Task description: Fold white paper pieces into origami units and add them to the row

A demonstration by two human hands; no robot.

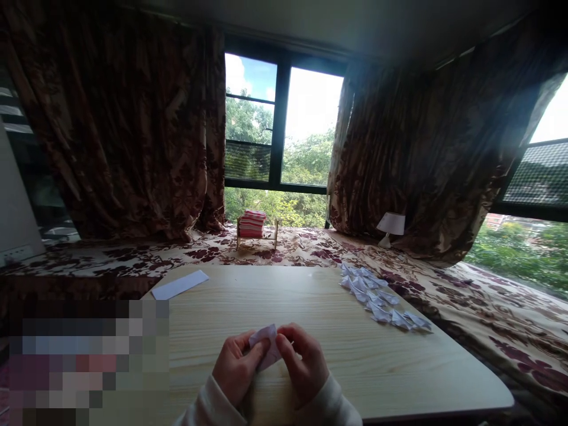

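My left hand (234,368) and my right hand (302,362) meet just above the near middle of a light wooden table (310,307). Both pinch a small folded piece of white paper (266,343) between thumbs and fingers. The paper stands up between the two hands, partly hidden by my fingers. Pale sleeves cover both wrists.
A row of several folded white paper pieces (381,299) lies at the table's right edge. A flat strip of white paper (180,285) rests at the far left corner. Beyond are a flowered bed cover, a small wooden toy bed (254,228), a little white lamp (390,228), curtains and windows.
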